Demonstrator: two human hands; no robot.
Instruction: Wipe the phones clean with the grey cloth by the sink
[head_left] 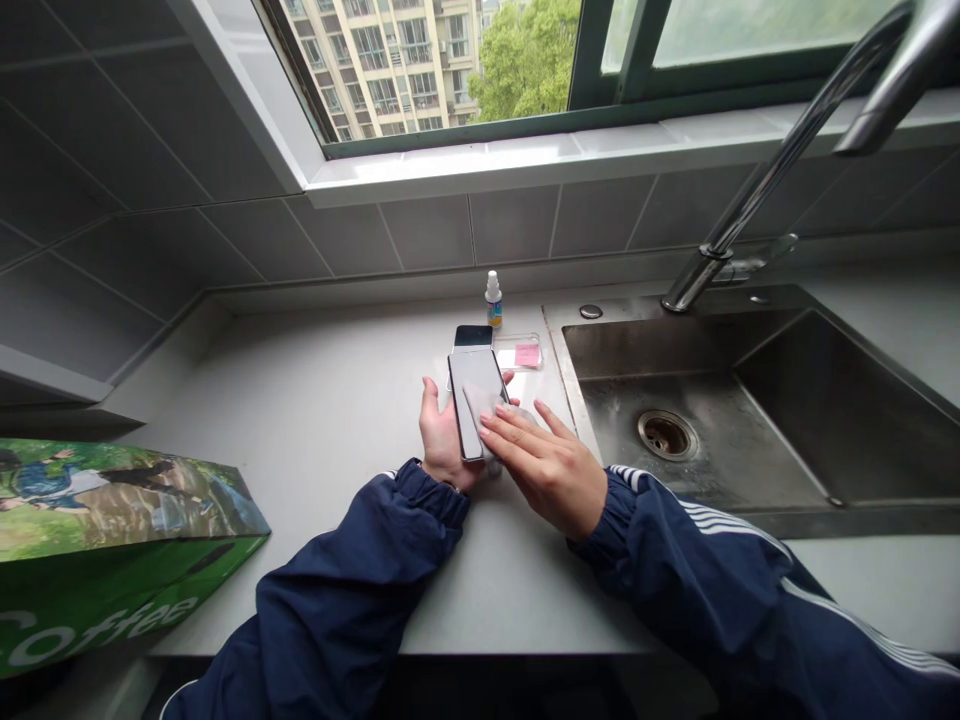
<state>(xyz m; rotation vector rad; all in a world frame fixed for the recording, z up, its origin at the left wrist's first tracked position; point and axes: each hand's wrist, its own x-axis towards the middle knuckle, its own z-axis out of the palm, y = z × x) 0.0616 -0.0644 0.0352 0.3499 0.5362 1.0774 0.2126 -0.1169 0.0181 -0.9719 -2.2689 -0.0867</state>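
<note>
A smartphone point(468, 405) rests tilted in my left hand point(442, 440), its thumb along the left edge and its fingers behind. My right hand point(544, 462) presses a thin white wipe point(480, 400) against the phone's screen, its fingers long and close together. Part of the wipe is hidden under those fingers. Just beyond the held phone lies a dark-screened, phone-like device point(474, 336), partly covered. Beside it is a clear phone case point(534, 340) with a pink label point(527, 355). A small spray bottle point(493, 300) with a white top stands upright behind them.
To the right, a steel sink point(757, 440) is set into the pale counter point(330, 400), with a chrome faucet point(757, 190) arching over it. A green bag marked "Coffee" point(135, 570) stands at the left. The window point(450, 80) is behind the counter.
</note>
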